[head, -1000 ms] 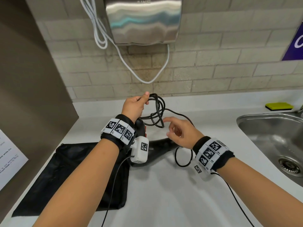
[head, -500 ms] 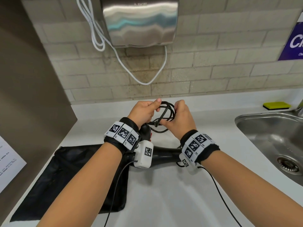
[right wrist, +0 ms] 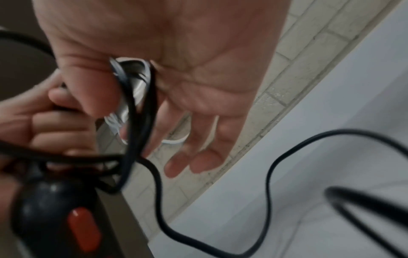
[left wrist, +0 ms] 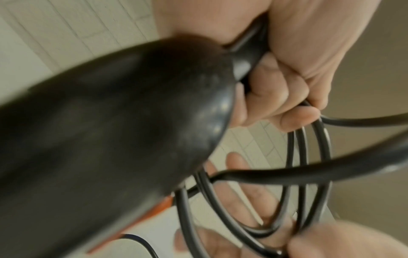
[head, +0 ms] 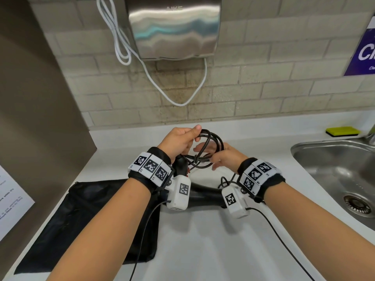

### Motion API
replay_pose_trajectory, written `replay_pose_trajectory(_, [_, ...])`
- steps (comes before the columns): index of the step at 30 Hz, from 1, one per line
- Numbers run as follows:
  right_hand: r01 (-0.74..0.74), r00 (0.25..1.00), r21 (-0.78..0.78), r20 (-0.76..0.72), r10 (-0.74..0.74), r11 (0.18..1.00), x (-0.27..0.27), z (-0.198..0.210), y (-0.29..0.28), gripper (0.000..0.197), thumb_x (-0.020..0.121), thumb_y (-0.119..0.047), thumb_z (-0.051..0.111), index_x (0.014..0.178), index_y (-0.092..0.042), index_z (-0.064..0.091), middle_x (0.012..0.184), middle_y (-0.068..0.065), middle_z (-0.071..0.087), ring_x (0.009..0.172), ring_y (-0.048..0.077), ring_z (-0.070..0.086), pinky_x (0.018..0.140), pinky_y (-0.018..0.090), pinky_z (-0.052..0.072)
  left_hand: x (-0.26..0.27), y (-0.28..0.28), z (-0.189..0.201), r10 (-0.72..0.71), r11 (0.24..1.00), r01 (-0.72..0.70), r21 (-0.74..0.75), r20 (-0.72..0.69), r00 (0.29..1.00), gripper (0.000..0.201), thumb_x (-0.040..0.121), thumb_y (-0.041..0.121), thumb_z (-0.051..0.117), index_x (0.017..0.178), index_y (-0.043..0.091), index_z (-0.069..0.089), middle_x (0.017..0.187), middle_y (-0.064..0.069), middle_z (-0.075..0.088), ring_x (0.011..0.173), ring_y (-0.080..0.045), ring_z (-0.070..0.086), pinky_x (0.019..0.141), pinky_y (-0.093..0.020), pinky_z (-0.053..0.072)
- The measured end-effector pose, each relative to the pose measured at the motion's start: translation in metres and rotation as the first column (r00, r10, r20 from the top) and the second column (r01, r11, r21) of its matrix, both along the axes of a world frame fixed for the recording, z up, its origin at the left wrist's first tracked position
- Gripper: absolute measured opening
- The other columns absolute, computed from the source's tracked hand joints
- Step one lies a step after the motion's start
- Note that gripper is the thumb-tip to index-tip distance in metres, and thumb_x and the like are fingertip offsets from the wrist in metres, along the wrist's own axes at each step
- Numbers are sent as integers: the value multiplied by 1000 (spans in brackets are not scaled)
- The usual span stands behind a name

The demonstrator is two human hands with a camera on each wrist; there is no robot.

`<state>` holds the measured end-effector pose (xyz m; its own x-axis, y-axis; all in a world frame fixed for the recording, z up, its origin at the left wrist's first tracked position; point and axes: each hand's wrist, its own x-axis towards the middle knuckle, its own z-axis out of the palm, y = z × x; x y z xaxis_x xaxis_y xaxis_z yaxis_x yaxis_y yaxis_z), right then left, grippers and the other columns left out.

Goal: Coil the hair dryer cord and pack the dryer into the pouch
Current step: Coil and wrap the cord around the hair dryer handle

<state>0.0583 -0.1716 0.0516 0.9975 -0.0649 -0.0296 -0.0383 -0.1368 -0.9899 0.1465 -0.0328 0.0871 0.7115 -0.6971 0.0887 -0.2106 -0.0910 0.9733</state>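
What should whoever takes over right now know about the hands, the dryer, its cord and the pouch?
Left hand grips the coiled cord at the top of the loops.
Right hand is open, its fingers through the loops.
Hair dryer lies on the counter; the pouch lies flat to its left.
Done: several loops gathered.
Left: coil the loose tail by the right wrist, then put dryer and cord into the pouch.

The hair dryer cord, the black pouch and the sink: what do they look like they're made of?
Cord: probably rubber or soft plastic sheathing, smooth with a slight sheen; it bends into loose loops. Pouch: seemingly thin woven fabric, matte black; it lies flat and wrinkled on the counter. Sink: likely stainless steel, brushed; grey with soft reflections along its rim.
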Motion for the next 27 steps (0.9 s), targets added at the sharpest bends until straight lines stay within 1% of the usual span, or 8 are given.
replay_pose_trajectory(3, [-73, 994, -114, -91, 63, 991, 1, -6, 1, 58, 54, -2, 45, 103, -29, 58, 106, -6, 60, 88, 11, 57, 60, 22, 45, 0, 1, 0, -23, 1000, 23, 7, -6, 1000, 43, 94, 39, 48, 58, 16, 49, 40, 9, 27, 38, -7, 21, 39, -17, 21])
replay_pose_trajectory(9, [64, 991, -234, -101, -90, 970, 6, -10, -11, 31, 77, 11, 48, 83, -19, 52, 78, -2, 47, 66, 11, 43, 54, 21, 40, 1, 5, 3, -30, 1000, 29, -10, -75, 997, 42, 96, 37, 44, 61, 14, 46, 40, 11, 26, 37, -5, 18, 39, -15, 18])
replay_pose_trajectory(12, [214, 953, -317, -140, -269, 924, 1, -17, -30, 16, 96, -9, 36, 85, -14, 47, 75, -1, 42, 66, 13, 40, 57, 23, 37, 5, 11, 3, -28, 1000, 27, -15, -84, 996, 41, 97, 36, 43, 62, 14, 46, 40, 12, 25, 37, -4, 18, 39, -14, 17])
replay_pose_trajectory(16, [243, 936, -500, -104, -336, 831, -3, -25, -43, 23, 99, -17, 34, 93, -8, 54, 80, 0, 48, 82, 19, 43, 67, 23, 35, 8, 13, 3, 2, 1000, -3, -15, -79, 997, 41, 97, 35, 44, 63, 13, 48, 39, 12, 26, 36, -3, 18, 37, -14, 19])
replay_pose_trajectory(18, [263, 948, -542, -7, -317, 798, 1, -21, -38, 29, 99, -14, 32, 110, -4, 57, 98, 3, 52, 93, 16, 45, 81, 23, 33, 7, 11, 3, 8, 1000, -9, -17, -80, 997, 41, 97, 36, 44, 63, 13, 47, 39, 12, 26, 36, -4, 19, 37, -14, 20])
replay_pose_trajectory(20, [428, 904, -447, 214, -371, 786, 4, -11, -26, 31, 99, -12, 30, 114, -3, 55, 101, 2, 52, 94, 12, 47, 86, 23, 35, 5, 8, 4, 14, 1000, -14, -6, -67, 998, 41, 97, 37, 44, 63, 13, 47, 39, 12, 26, 36, -4, 19, 37, -14, 21])
replay_pose_trajectory(23, [539, 756, -133, 511, -408, 832, 4, 10, -6, 26, 94, -22, 35, 105, -14, 58, 90, -8, 56, 85, 2, 52, 82, 19, 42, 3, 5, 5, 11, 1000, -11, 1, -60, 998, 41, 97, 37, 43, 63, 13, 47, 39, 12, 26, 35, -4, 20, 37, -14, 21])
replay_pose_trajectory(27, [438, 786, -222, 565, -251, 871, 5, 25, 9, 9, 88, -12, 54, 86, -20, 59, 84, -13, 56, 81, 9, 54, 78, 21, 44, 5, 7, 5, -62, 998, 62, 0, -76, 995, 36, 97, 29, 44, 66, 12, 49, 41, 13, 26, 37, -3, 20, 39, -15, 19])
